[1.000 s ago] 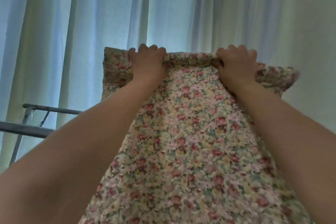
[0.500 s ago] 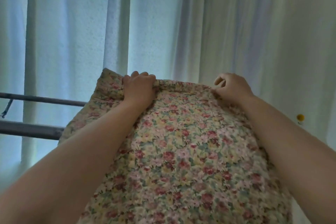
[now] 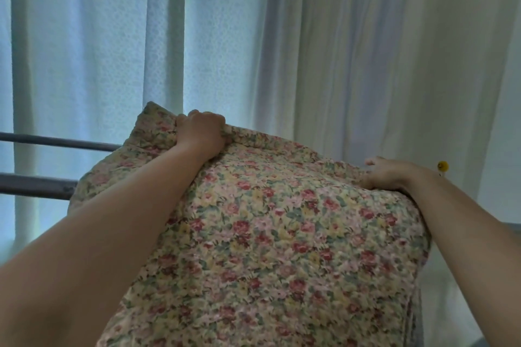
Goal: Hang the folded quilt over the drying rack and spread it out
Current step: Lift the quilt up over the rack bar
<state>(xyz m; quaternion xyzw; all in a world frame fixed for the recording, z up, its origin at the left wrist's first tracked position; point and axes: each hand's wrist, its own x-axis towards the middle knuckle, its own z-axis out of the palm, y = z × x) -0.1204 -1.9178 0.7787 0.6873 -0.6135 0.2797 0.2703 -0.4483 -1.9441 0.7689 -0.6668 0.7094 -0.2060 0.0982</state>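
The floral quilt (image 3: 282, 234), cream with red and pink flowers, lies draped over the drying rack and hangs down toward me. Two grey bars of the rack (image 3: 36, 186) stick out to the left from under it. My left hand (image 3: 201, 131) clutches the quilt's far top edge near its left corner. My right hand (image 3: 392, 173) rests on the quilt's right far edge, lower down, with its fingers curled over the fabric. Whether the right hand grips the cloth or only presses on it is unclear.
White curtains (image 3: 310, 51) hang close behind the rack, with bright window light at the left. A small yellow pin-like object (image 3: 442, 165) shows beside my right wrist. A pale wall (image 3: 510, 121) stands at the far right.
The quilt has come down from a raised position onto the rack bars. My right hand has moved right and down along the edge, away from my left hand.
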